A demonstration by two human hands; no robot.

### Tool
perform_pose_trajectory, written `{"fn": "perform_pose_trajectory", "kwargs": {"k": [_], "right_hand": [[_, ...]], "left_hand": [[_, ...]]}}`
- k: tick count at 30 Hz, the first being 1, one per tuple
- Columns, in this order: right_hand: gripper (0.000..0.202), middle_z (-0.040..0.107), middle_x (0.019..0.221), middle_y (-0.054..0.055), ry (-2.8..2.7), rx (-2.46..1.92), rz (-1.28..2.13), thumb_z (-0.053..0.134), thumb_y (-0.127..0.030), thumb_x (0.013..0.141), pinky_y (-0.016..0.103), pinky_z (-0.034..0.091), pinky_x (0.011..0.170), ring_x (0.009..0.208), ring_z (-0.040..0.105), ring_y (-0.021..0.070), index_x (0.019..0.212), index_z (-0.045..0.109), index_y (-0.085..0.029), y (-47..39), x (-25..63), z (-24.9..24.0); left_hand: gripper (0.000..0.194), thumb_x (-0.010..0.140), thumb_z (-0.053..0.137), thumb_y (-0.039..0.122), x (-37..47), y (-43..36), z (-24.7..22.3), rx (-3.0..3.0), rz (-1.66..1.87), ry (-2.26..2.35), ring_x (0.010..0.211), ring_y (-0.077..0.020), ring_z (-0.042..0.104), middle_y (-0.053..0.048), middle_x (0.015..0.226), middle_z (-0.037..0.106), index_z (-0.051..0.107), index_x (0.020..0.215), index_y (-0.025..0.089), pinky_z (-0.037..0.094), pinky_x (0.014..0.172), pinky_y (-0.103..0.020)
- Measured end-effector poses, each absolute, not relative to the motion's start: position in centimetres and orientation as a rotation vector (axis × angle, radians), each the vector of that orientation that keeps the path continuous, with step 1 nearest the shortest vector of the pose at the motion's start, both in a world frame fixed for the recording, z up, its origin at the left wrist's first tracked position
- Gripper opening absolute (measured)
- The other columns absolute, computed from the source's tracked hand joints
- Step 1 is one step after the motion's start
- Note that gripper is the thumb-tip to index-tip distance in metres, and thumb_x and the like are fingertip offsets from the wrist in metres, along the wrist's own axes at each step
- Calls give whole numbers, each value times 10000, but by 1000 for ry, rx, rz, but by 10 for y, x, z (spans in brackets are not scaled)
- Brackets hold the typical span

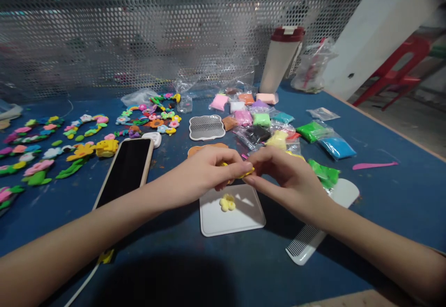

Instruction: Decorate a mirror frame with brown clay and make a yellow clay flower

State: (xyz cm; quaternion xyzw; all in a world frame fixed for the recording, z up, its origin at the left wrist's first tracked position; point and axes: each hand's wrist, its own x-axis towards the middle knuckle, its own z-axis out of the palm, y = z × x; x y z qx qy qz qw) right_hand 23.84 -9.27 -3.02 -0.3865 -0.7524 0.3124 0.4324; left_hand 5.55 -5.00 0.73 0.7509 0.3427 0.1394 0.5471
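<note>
White comb lies right of the white board, which holds a pale yellow flower shape. Over the board's far edge, the left hand and right hand clamp a yellow piece between thumbs and fingers. Beyond the board: a scalloped mirror, coloured packets, then a tumbler.

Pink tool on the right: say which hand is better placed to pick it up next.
Right, I'd judge: the right hand is nearer the pink tool; the left hand would have to reach past it. Both have fingers on the yellow clay.
</note>
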Motion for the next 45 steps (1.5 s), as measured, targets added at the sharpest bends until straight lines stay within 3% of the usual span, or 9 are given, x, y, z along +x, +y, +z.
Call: {"fn": "perform_pose_trajectory", "kwargs": {"k": [12, 17, 22, 26, 32, 36, 40, 43, 45], "right_hand": [[51, 601, 754, 0, -1901, -1087, 561, 597, -211, 830, 240, 429, 574, 660, 537, 114, 804, 555, -197, -93, 237, -27], [75, 556, 725, -17, -1962, -1079, 899, 589, -211, 822, 228, 421, 585, 646, 508, 104, 762, 548, -193, -92, 242, -20], [52, 581, 706, -21, -1657, -978, 1489, 612, -237, 815, 215, 437, 589, 637, 546, 93, 806, 586, -193, -89, 245, -18], [152, 603, 725, -18, -1387, -942, 1500, 606, -239, 831, 202, 441, 598, 633, 549, 76, 979, 628, -207, -84, 246, -25], [84, 579, 620, -46, -1338, -991, 1483, 713, -247, 739, 169, 416, 530, 534, 512, 43, 734, 655, -185, -83, 249, -29], [95, 651, 712, -18, -1370, -1026, 1479, 705, -244, 746, 192, 467, 622, 638, 602, 74, 796, 650, -185, -84, 248, -27], [178, 683, 770, 26, -1313, -1030, 1572, 595, -330, 833, 226, 499, 610, 618, 631, 92, 863, 639, -161, -85, 247, -27], [164, 634, 624, -14, -1368, -1064, 1542, 673, -300, 767, 204, 470, 532, 518, 579, 74, 739, 614, -149, -87, 248, -27], [128, 643, 655, -14, -1423, -1074, 1498, 700, -252, 740, 210, 482, 586, 595, 609, 89, 769, 621, -155, -88, 248, -27]], "left_hand": [[205, 836, 524, 330, 58, -51, 8, 1735, 344, 883, 541, -79, 419, 52, 622, 460, 563, 738, 154, 322, 499, -200], [172, 831, 531, 297, 56, -47, 8, 1761, 447, 941, 541, -76, 431, 36, 663, 500, 554, 729, 160, 327, 488, -191], [206, 858, 463, 256, 51, -36, 11, 1550, 740, 1036, 499, -70, 400, 52, 579, 393, 461, 670, 171, 324, 472, -177], [309, 882, 384, 253, 50, -35, 14, 1429, 679, 937, 471, -72, 348, 41, 562, 345, 392, 583, 172, 312, 453, -191], [221, 863, 500, 268, 50, -41, 14, 1371, 554, 826, 498, -65, 405, 43, 587, 422, 430, 675, 174, 354, 489, -192], [66, 866, 511, 236, 49, -43, 15, 1381, 496, 852, 490, -65, 412, 63, 552, 444, 480, 831, 189, 361, 488, -180], [146, 848, 560, 320, 49, -48, 13, 1443, 417, 879, 566, -68, 468, 39, 633, 523, 532, 834, 177, 362, 512, -163], [224, 829, 573, 379, 47, -53, 9, 1488, 435, 930, 547, -65, 447, 36, 619, 521, 569, 771, 162, 339, 492, -161], [253, 817, 579, 393, 45, -56, 6, 1519, 454, 979, 501, -60, 407, 39, 596, 507, 586, 734, 154, 310, 464, -169]]}}
